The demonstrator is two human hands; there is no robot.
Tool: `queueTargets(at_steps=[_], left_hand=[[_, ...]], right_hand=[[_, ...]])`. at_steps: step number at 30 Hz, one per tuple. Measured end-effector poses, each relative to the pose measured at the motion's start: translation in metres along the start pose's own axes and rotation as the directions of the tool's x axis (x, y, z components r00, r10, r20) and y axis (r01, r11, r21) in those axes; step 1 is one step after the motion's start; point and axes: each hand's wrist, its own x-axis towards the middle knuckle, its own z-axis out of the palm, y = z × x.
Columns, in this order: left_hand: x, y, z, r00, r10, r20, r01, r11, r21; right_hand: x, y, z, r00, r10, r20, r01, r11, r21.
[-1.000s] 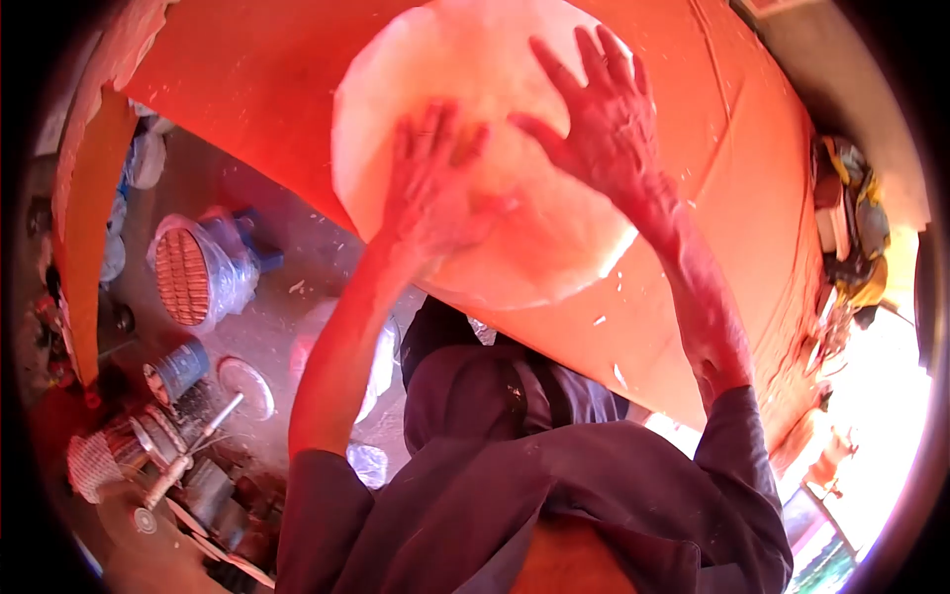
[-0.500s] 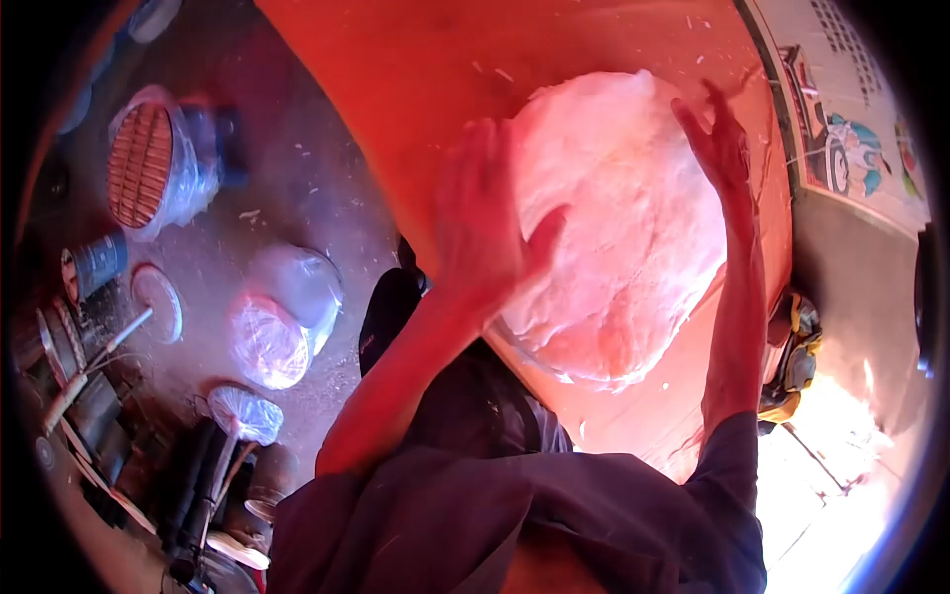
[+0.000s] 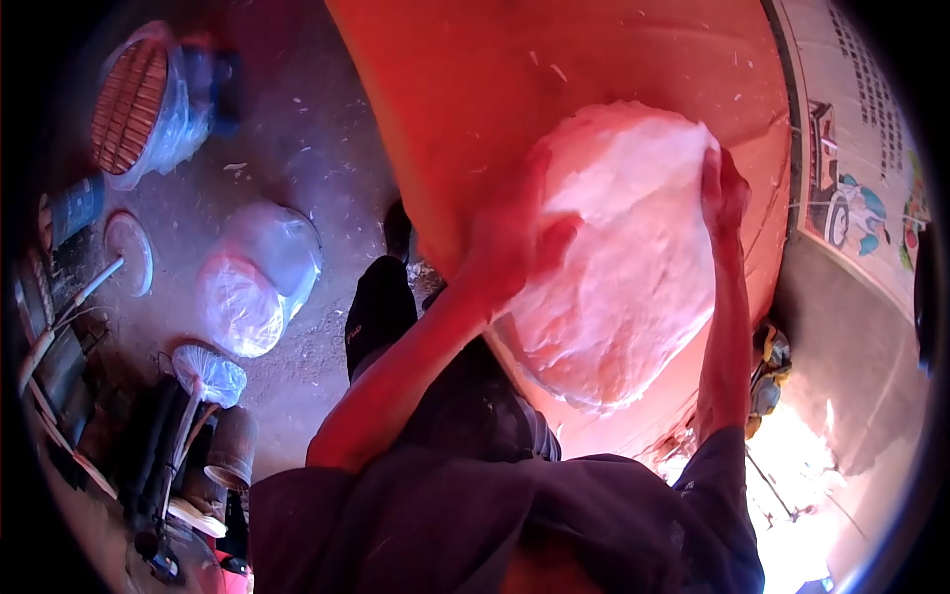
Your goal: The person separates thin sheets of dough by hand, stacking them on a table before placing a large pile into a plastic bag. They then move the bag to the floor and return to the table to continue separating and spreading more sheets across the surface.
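A large, roundish, pale slab [image 3: 633,267] lies on an orange-red surface. It is soft and uneven, like cotton wadding, though I cannot be sure of the material. My left hand [image 3: 520,233] is at its left edge, smeared by motion, with fingers stretched along the rim and the thumb apart over the top. At the upper right edge, my right hand [image 3: 725,193] has its fingers curled in against the rim, gripping it. The fingertips of both hands are partly hidden.
The orange-red surface [image 3: 455,59] curves along its left edge. Plastic-wrapped round bundles [image 3: 242,322], a slatted disc [image 3: 131,104] and a plastic-covered brush-like tool [image 3: 210,374] are on the floor to the left. A printed poster [image 3: 861,129] is at right; glaring light falls below it.
My right hand has gone from spread fingers to curled on the slab's rim. My left hand has moved onto the left edge. The slab looks narrower, and the view has shifted.
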Motion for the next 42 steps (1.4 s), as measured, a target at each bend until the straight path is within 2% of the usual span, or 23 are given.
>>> queueTargets(at_steps=[2,3,5,8,9,10,12,16,18,19,20,23,24,26,29,32,37,40,42], left_hand=[[-0.002,0.002,-0.002,0.998,0.055,-0.011,-0.054,0.994,0.099],[-0.009,0.005,-0.001,0.998,0.07,0.0,-0.07,0.988,0.137],[-0.006,0.01,0.0,0.999,0.05,0.003,-0.05,0.995,0.083],[-0.01,0.008,0.006,0.997,0.075,0.001,-0.075,0.993,0.096],[-0.006,0.003,0.003,0.994,0.111,-0.016,-0.108,0.986,0.129],[-0.006,-0.003,0.006,0.992,0.119,-0.049,-0.109,0.979,0.172],[-0.009,-0.016,0.014,0.985,0.128,-0.119,-0.089,0.952,0.293],[0.0,-0.007,0.008,0.992,0.075,-0.101,-0.064,0.992,0.104],[-0.001,0.002,0.003,0.997,0.03,-0.066,-0.026,0.998,0.063],[-0.004,0.012,-0.001,0.999,-0.033,-0.041,0.032,0.999,-0.031],[-0.007,0.012,-0.001,0.998,-0.013,-0.065,0.013,1.0,0.0],[-0.005,0.008,0.002,0.993,0.024,-0.112,-0.017,0.998,0.062],[-0.004,0.008,0.001,0.994,0.018,-0.106,-0.011,0.998,0.067],[-0.007,0.01,0.002,0.994,0.008,-0.108,-0.001,0.998,0.067],[-0.008,0.02,-0.001,0.99,0.014,-0.137,-0.005,0.998,0.065],[-0.016,0.027,0.0,0.982,-0.092,-0.163,0.102,0.993,0.058],[-0.022,0.039,0.001,0.923,-0.314,-0.223,0.339,0.937,0.087],[-0.038,0.049,0.0,0.957,-0.225,-0.182,0.219,0.974,-0.051],[-0.038,0.052,0.001,0.941,-0.297,-0.16,0.302,0.953,0.006]], right_hand=[[-0.004,0.004,0.005,0.989,-0.122,-0.079,0.127,0.99,0.062],[-0.008,0.007,0.005,0.998,-0.067,-0.022,0.067,0.998,0.009],[0.0,0.011,0.006,0.998,0.035,0.056,-0.03,0.995,-0.1],[-0.008,0.009,0.007,0.998,-0.05,-0.031,0.049,0.999,-0.013],[-0.004,0.017,0.012,1.0,-0.013,-0.024,0.012,0.999,-0.047],[0.001,0.034,0.022,0.998,-0.051,-0.044,0.046,0.995,-0.092],[0.002,0.033,0.024,1.0,-0.023,0.016,0.021,0.994,0.109],[0.001,0.017,0.017,0.999,0.035,-0.02,-0.034,0.997,0.063],[-0.003,0.01,0.012,0.997,-0.062,-0.044,0.067,0.99,0.126],[-0.001,0.015,0.009,0.994,-0.106,-0.037,0.109,0.988,0.112],[0.003,0.031,0.006,0.978,-0.175,-0.117,0.174,0.985,-0.012],[-0.018,0.089,-0.031,0.986,0.001,-0.166,0.006,0.999,0.042],[-0.028,0.114,-0.037,0.991,0.068,-0.112,-0.048,0.984,0.169],[-0.048,0.156,-0.037,0.977,0.201,0.071,-0.211,0.867,0.451],[-0.073,0.181,-0.018,0.92,0.206,0.335,-0.392,0.527,0.753],[-0.083,0.191,-0.002,0.886,0.154,0.438,-0.464,0.335,0.82],[-0.086,0.197,0.008,0.873,0.085,0.48,-0.486,0.216,0.847],[-0.084,0.201,0.01,0.872,0.058,0.485,-0.487,0.187,0.853],[-0.086,0.203,0.012,0.871,0.044,0.49,-0.49,0.163,0.857]])
